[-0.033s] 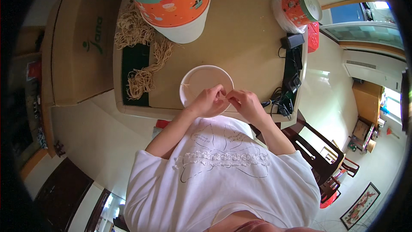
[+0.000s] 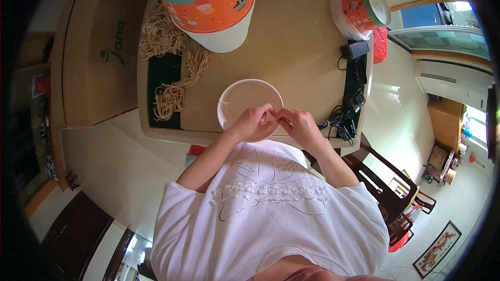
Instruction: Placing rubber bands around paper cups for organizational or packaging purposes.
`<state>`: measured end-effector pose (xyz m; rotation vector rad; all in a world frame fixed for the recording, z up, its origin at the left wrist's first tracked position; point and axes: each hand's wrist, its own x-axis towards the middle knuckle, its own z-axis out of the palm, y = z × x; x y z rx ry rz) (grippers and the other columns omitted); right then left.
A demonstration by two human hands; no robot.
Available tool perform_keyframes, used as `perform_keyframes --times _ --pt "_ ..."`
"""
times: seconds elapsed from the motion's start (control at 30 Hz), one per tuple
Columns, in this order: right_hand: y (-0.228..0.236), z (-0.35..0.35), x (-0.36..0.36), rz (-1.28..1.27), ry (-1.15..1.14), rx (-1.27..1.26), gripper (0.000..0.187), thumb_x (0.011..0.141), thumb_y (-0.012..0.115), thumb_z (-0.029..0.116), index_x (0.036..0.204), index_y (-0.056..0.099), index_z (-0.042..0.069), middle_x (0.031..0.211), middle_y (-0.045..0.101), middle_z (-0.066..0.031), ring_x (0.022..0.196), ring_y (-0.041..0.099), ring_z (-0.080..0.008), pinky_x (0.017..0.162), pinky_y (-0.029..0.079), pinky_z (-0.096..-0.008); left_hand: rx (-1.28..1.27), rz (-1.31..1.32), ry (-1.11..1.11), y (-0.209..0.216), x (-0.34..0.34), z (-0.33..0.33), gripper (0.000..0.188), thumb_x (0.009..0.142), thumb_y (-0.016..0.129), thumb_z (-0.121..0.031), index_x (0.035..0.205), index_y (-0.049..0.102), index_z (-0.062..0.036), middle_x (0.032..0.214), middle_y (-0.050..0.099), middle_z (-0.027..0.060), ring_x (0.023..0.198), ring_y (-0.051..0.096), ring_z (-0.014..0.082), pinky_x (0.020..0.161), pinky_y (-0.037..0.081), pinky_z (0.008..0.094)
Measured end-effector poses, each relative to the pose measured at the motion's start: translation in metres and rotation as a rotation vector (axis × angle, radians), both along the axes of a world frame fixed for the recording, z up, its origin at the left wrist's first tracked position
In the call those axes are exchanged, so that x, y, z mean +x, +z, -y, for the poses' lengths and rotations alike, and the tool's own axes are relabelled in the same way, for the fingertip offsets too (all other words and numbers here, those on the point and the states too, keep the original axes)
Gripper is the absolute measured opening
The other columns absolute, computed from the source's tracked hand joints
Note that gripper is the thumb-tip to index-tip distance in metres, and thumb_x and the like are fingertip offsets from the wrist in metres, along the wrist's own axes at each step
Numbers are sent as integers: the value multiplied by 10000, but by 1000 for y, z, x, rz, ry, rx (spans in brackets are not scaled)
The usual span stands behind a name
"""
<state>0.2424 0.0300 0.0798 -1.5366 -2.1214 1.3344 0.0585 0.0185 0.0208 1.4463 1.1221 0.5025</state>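
Observation:
A white paper bucket (image 2: pixel 237 89) stands at the table's near edge, its open mouth facing up. A short piece of tan string (image 2: pixel 225 103) shows at the left of its inside wall. Over the bucket's near right rim, my left hand (image 2: pixel 253 120) is closed in a pinch. Close beside it, my right hand (image 2: pixel 299 125) is pinched too, just outside that rim. The fingertips nearly meet on a thin pale string, mostly hidden by the fingers.
Stacked orange and green printed buckets (image 2: pixel 213 8) stand at the far left, beside tangled tan string (image 2: pixel 169 101). A smaller printed tub (image 2: pixel 359 13) in plastic wrap sits far right. Black adapters and cables (image 2: pixel 355 91) line the right edge. A large cardboard box (image 2: pixel 99 57) stands left.

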Motion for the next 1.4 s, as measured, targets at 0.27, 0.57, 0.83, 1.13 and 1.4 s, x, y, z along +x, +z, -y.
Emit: perform_keyframes --times 0.27,0.57,0.83,1.13,1.4 --pt "3 -5 5 54 117 173 52 812 604 77 845 613 37 802 635 -145 759 616 -347 681 493 -421 -37 67 99 -19 2 9 174 800 674 -223 787 622 -57 652 575 83 556 543 168 533 430 317" --pt "3 -14 -2 135 108 123 63 769 618 73 831 614 62 824 611 -108 820 590 -300 707 481 -392 175 -21 130 6 5 8 125 788 669 -188 797 632 -69 706 601 80 588 586 233 550 471 346" --pt "-18 -23 -2 112 186 307 33 732 650 105 741 640 75 810 560 -70 861 556 -263 729 470 -367 801 -313 69 6 7 16 59 803 672 -195 790 660 -139 655 524 32 589 607 197 485 498 339" --pt "-16 -23 -1 6 23 260 72 766 658 103 828 643 69 822 570 -95 818 580 -297 702 481 -404 222 -174 148 -1 9 14 60 834 645 -125 835 686 -80 743 652 58 642 642 179 538 505 301" --pt "-11 -1 8 -15 25 219 122 778 665 96 890 621 76 828 573 -101 812 575 -299 710 477 -400 -266 176 217 -34 6 11 83 833 659 -58 877 673 11 782 673 49 723 598 74 651 494 249"
